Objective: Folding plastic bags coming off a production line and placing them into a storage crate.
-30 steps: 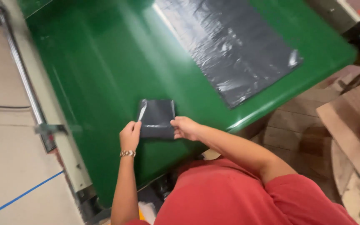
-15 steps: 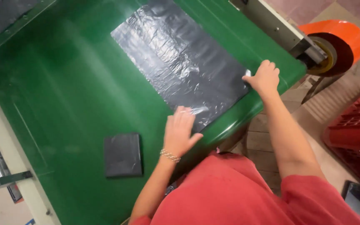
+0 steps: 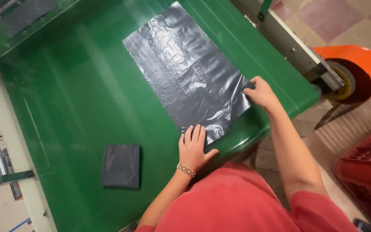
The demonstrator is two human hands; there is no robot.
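Two hands work a black plastic bag (image 3: pixel 185 73) on the green worktop (image 3: pixel 74 99).
Left hand (image 3: pixel 193 149) lies flat, grip wide, on the near edge; right hand (image 3: pixel 260 92) pinches the right corner.

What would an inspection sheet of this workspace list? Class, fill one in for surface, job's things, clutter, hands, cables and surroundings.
Surface: green conveyor belt, glossy.
Job's things: flat black plastic bag, wrinkled, near the belt's end; folded black bag lying apart.
Clutter: nothing seen.
Hands: left hand flat on the bag's near edge; right hand pinching its corner.
Cables: nothing seen.
Surroundings: orange roller guard, red crate, tiled floor.
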